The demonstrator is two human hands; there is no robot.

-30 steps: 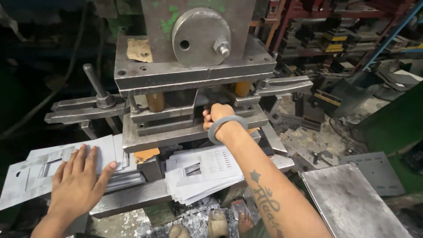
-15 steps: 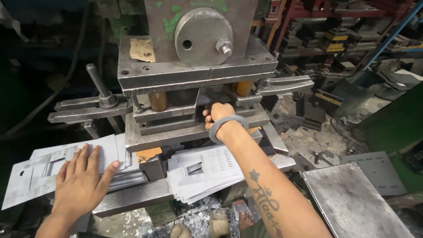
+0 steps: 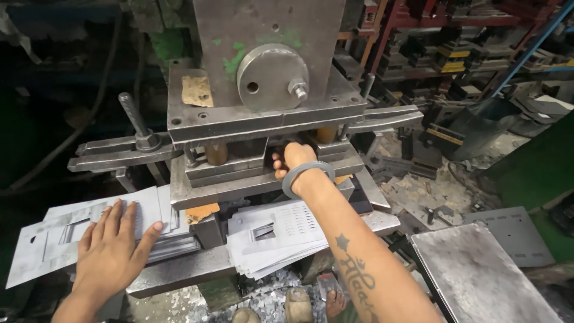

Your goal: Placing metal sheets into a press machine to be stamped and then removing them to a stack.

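Big steel press (image 3: pixel 269 66) is the landmark, filling upper centre. Right hand (image 3: pixel 293 160) is pushed into the die gap low on the press front, under the upper plate; fingers are hidden inside, so whether they pinch a sheet or lie loose cannot be told. A metal bangle (image 3: pixel 306 177) sits on that wrist, and the forearm runs down and right from the press.

Left hand (image 3: pixel 113 248) lies flat, fingers spread and apart, gripping nothing, palm pressing on the left stack of punched sheets (image 3: pixel 54 233) left of the press base. That stack hangs past the bench edge on its far left side.

A second stack of punched sheets (image 3: pixel 275 236) sits just in front of the press, below the right wrist and close under the forearm, fanned out, its front edge overhanging the bench lip.

Left of the press a threaded clamp bolt (image 3: pixel 134 122) stands tilted on a clamp bar, above the left hand and well apart from it. Right of the press lies a plain steel plate (image 3: pixel 478 269), near the forearm but not touching. Metal scrap (image 3: pixel 269 293) lies below the press front. The die gap is tight; there is more open room above both stacks.
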